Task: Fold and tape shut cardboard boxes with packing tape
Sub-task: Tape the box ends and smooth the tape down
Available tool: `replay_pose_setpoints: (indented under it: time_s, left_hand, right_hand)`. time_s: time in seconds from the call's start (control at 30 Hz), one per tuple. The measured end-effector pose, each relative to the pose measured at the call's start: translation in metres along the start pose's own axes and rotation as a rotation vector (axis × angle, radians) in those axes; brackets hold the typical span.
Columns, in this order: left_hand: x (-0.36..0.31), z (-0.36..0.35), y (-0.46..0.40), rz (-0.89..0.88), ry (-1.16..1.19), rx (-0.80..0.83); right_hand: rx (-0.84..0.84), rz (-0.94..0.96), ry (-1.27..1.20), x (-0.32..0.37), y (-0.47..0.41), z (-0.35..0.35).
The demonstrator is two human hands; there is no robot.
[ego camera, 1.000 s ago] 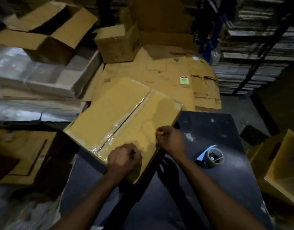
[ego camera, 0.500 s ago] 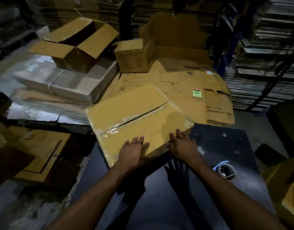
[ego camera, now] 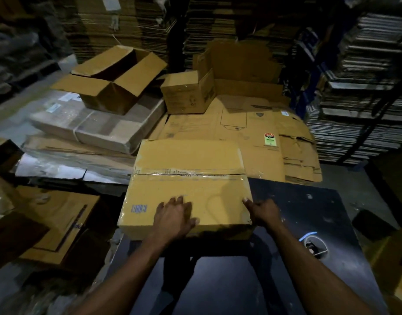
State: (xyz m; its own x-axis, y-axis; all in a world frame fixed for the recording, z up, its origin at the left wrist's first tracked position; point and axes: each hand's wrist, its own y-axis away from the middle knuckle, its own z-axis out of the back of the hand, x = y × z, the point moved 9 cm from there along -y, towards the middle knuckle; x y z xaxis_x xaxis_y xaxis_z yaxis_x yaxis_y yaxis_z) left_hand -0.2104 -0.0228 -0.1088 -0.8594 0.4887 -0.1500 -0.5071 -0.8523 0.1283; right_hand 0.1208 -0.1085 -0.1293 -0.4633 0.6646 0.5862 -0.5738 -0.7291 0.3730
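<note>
A yellow-brown cardboard box (ego camera: 186,155) lies on the dark table (ego camera: 309,212), overhanging its far left edge. Clear packing tape (ego camera: 188,175) runs along the closed centre seam, which now lies left to right. My left hand (ego camera: 175,214) rests flat on the box's near top panel, fingers spread. My right hand (ego camera: 263,212) grips the box's near right corner, one fingertip on the top edge. A tape roll with a blue strip (ego camera: 314,245) lies on the table to the right of my right arm.
Beyond the table lie flattened cartons (ego camera: 252,133), a small closed box (ego camera: 184,94), an open box (ego camera: 109,87) on a wrapped bundle (ego camera: 93,126), and tall cardboard stacks (ego camera: 366,87) at right. Flat cardboard (ego camera: 59,219) lies at left, a yellow box (ego camera: 400,269) at right.
The box has turned on the table, so its seam went from diagonal to left-right. My fists opened and my hands shifted over the box. The camera tilted up.
</note>
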Motion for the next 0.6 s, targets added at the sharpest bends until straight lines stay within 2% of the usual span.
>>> replay_pose_setpoints:
  time_s: [0.07, 0.2, 0.27, 0.4, 0.5, 0.57, 0.6]
  left_hand:
    - [-0.002, -0.017, 0.004, 0.029, 0.080, -0.016]
    - [0.019, -0.030, 0.010, 0.066, 0.172, -0.166]
    - [0.030, -0.036, 0.013, 0.059, 0.192, -0.216]
    - [0.071, -0.042, 0.017, 0.082, 0.169, -0.321]
    - [0.099, -0.040, 0.009, 0.077, 0.134, -0.296]
    - [0.108, -0.035, 0.008, 0.108, 0.125, -0.272]
    - [0.109, -0.033, 0.011, 0.137, 0.131, -0.270]
  right_hand:
    - [0.004, -0.007, -0.009, 0.000, 0.011, -0.006]
    - [-0.048, 0.020, -0.015, -0.002, 0.034, -0.010]
    - [0.021, 0.035, -0.027, -0.007, 0.040, -0.023]
    - [0.248, 0.135, 0.199, -0.003, 0.073, -0.067]
    - [0.362, 0.254, 0.236, 0.022, 0.107, -0.092]
    - [0.410, 0.209, 0.263, 0.031, 0.109, -0.094]
    - [0.374, 0.198, 0.287, 0.036, 0.102, -0.087]
